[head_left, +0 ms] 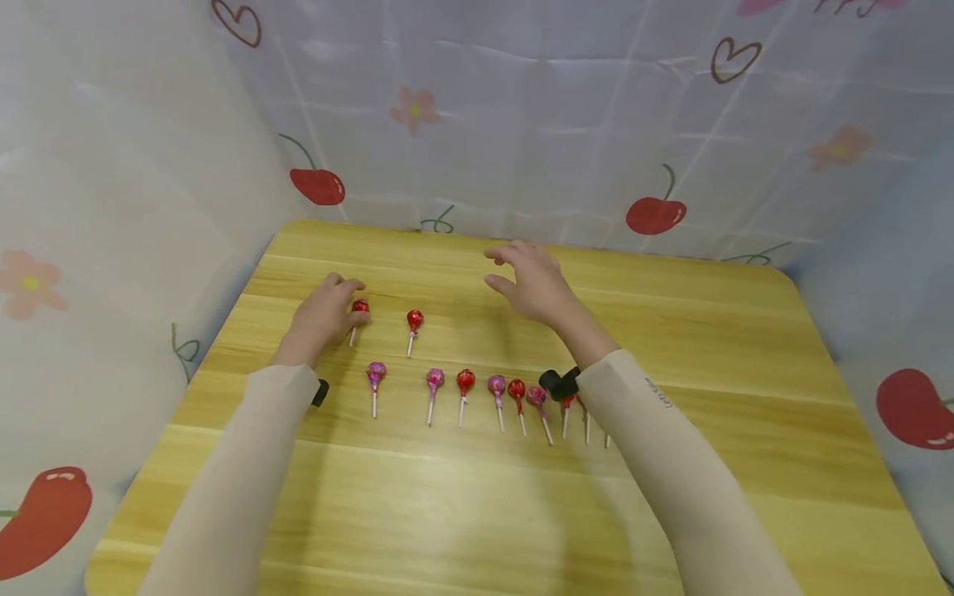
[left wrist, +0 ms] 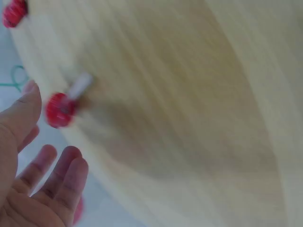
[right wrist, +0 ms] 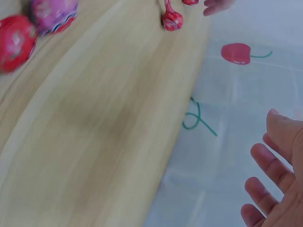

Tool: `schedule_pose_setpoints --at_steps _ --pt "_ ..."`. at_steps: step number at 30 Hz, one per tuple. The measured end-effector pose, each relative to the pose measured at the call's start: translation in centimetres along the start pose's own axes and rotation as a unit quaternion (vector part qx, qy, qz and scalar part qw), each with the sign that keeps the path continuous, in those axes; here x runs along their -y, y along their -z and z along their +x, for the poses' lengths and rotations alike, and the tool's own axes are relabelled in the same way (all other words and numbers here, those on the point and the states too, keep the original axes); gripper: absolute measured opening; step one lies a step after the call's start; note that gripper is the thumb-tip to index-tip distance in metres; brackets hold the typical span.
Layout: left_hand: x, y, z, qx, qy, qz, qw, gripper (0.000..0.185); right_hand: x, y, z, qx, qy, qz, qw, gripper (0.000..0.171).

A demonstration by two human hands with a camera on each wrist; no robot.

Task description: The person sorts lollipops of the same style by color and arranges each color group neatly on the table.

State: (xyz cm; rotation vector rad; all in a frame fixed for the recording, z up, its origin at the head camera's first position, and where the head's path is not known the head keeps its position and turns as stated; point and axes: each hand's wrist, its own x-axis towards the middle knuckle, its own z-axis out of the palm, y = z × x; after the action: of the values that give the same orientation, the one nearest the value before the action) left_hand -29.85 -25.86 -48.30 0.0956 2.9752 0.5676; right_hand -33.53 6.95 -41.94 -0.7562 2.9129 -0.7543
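While the left hand (head_left: 322, 314) rests on the table (head_left: 671, 348) at 10 o'clock, fingers loosely spread beside a red lollipop (head_left: 359, 308), second red lollipop (head_left: 414, 319) just right, right hand (head_left: 529, 281) hovering at 12 o'clock, fingers spread, holding nothing, row of lollipops (head_left: 465, 382) nearer.

Both arms are stretched forward in long pale beige sleeves, each with a small black strap at the wrist. The left hand (head_left: 322, 313) sits low, palm down, knuckles up and fingers loosely bent; in the left wrist view its fingers (left wrist: 61, 177) look relaxed and slightly spread, holding nothing. The right hand (head_left: 531, 280) is further forward and lifted a bit, wrist cocked, fingers spread and gently curved with the thumb out to the side. Right wrist view shows its fingertips (right wrist: 265, 163) open too, nothing in them
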Motion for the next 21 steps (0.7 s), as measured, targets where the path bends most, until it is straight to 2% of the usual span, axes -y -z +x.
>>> schedule_pose_setpoints --at_steps 5,12,16,21 --pt "-3.0 0.5 -0.6 -0.044 -0.059 -0.011 0.9972 0.059 -1.0 1.7 -2.1 -0.02 0.011 0.006 1.0 0.044" --pt "-9.8 1.2 -2.7 -0.081 -0.167 -0.007 0.9826 0.054 -1.6 2.1 -5.3 -0.017 0.01 0.017 1.0 0.044" --pt "-12.8 0.3 -3.9 -0.066 -0.209 0.005 0.9758 0.05 -1.9 1.3 -7.2 -0.006 0.011 0.014 1.0 0.045" --pt "-14.8 -2.2 -5.0 -0.033 -0.212 0.033 0.9761 0.046 -2.6 -0.5 -9.4 0.009 0.009 0.022 1.0 0.045"
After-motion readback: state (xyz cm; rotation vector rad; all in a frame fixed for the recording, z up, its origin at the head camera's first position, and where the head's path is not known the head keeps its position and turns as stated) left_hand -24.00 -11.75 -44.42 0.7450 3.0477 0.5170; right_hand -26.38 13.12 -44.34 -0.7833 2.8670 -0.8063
